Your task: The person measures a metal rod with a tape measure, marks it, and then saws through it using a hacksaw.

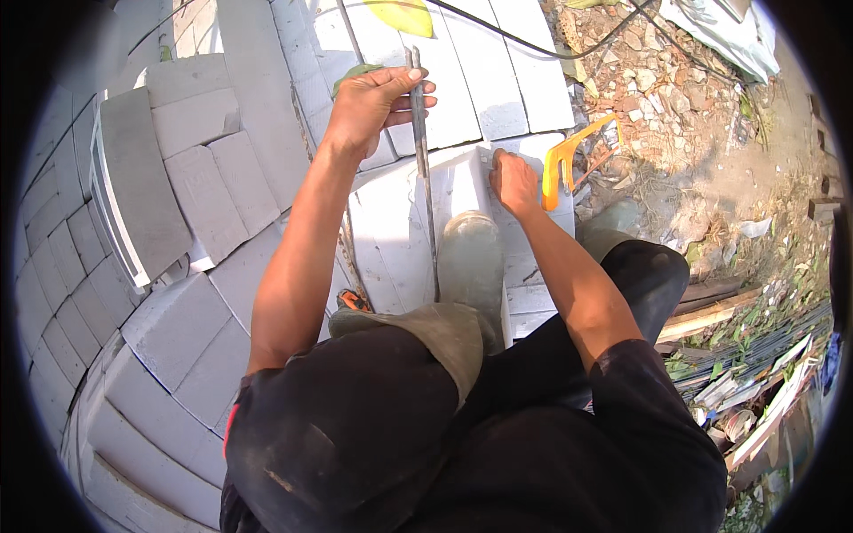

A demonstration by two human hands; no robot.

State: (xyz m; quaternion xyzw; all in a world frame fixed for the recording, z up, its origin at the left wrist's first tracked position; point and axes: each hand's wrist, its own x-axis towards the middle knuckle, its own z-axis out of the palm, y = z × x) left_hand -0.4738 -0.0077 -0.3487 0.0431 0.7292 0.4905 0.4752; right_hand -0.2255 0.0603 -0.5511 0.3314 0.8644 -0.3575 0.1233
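Observation:
My left hand (369,102) pinches a thin dark metal rod (422,142) between thumb and fingers near its top end. The rod slants down across a white block (462,182), its lower part running beside my boot. My right hand (514,180) is curled closed over the far right corner of that white block; its fingertips are partly hidden. A boot (471,258) of mine rests on the pale surface between my hands. Right of my right hand lies a hacksaw (558,169) with a yellow-orange frame. An orange and black tool handle (354,300) shows by my left knee.
Stacked pale blocks (204,178) rise on the left. A black cable (524,43) crosses the far side, near a yellow leaf (400,13). Rubble (649,84) covers the ground at right, with wooden planks (711,311) and thin dark rods (755,342) lower down.

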